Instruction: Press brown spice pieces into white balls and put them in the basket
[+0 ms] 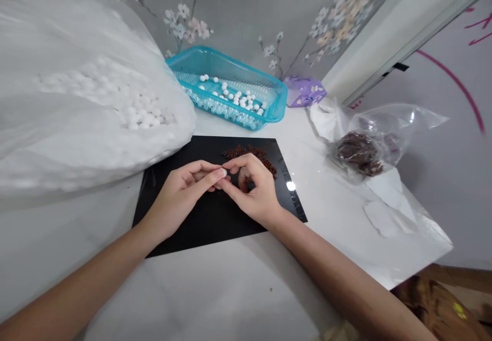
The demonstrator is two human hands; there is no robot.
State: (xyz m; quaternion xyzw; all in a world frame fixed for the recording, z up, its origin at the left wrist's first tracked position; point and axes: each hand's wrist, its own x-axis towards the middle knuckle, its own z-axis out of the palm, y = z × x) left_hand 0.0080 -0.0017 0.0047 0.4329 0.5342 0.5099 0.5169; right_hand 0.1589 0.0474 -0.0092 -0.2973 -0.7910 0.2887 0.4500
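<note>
Over a black mat (207, 228), my left hand (182, 192) and my right hand (255, 190) meet at their fingertips. Thumb and fingers of each are pinched together. Whatever lies between them is too small and too covered to make out; a pale spot at the left thumb's tip could be its nail. Just behind my right hand, a loose pile of dark reddish-brown bits (235, 151) rests on the mat, partly covered by the fingers.
At the left bulges a big translucent bag (96, 141) of small white balls. A blue plastic basket (277, 106) holding several white balls stands behind the mat, beside a purple packet (306, 92). Rightward lie a clear bag of brown material (359, 154) and white paper scraps (388, 218).
</note>
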